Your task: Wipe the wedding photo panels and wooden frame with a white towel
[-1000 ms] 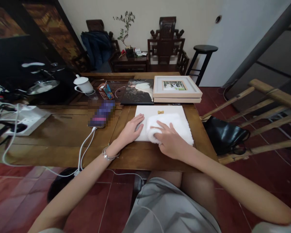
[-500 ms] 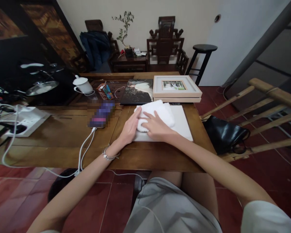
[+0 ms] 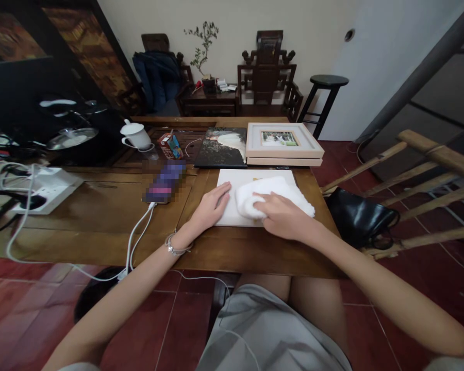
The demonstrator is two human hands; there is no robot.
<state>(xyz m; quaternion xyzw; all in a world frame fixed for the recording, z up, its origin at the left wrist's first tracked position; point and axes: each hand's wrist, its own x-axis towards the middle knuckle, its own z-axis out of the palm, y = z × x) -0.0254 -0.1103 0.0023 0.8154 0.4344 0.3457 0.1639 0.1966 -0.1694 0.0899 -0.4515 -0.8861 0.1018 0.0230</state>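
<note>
A person's two bare hands work over a white panel (image 3: 232, 176) lying flat on a wooden table (image 3: 235, 250), with a fluffy white cloth (image 3: 276, 191) spread across the panel's right half and a little past its right edge. The right hand (image 3: 286, 216), fingers partly bent, has hold of the cloth at its near side and presses it on the panel. The left hand (image 3: 211, 205), open with fingers outstretched and thumb apart, lies along the panel's left edge, gripping nothing; a bracelet (image 3: 177, 245) circles that wrist. A bit of a gold-coloured piece (image 3: 257, 179) shows on the panel at the cloth's far edge. Just beyond the panel lie a dark photo board (image 3: 220, 149) and, beside it, a pale framed picture (image 3: 280, 138). Left of the panel rests a phone (image 3: 164, 180), its screen blurred, with a white lidded cup (image 3: 137, 136) and a small carton (image 3: 170, 146) farther back; right of the panel, a black bag (image 3: 359, 214) sits by a wooden chair (image 3: 441, 154)
</note>
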